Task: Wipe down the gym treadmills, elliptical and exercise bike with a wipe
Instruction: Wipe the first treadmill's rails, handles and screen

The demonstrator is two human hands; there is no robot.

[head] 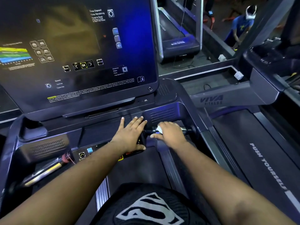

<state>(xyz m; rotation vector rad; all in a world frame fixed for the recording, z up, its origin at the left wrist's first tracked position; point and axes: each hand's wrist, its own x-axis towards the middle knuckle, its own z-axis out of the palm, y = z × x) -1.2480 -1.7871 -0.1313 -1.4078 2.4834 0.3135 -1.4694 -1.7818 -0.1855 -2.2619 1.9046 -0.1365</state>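
Note:
I stand on a dark treadmill facing its large console screen (78, 51). My left hand (131, 133) lies flat with straight fingers on the console deck below the screen. My right hand (170, 133) grips a white wipe (159, 129) and wraps it round the short black handlebar (150, 131) at the console's right side. Only a small corner of the wipe shows by the knuckles.
A control strip with buttons (84, 153) and a red safety key (66, 157) sit at lower left. A second treadmill belt reading PUSH YOURSELF (267, 166) runs on the right. A mirror ahead shows another treadmill (177, 38) and a person in blue (241, 25).

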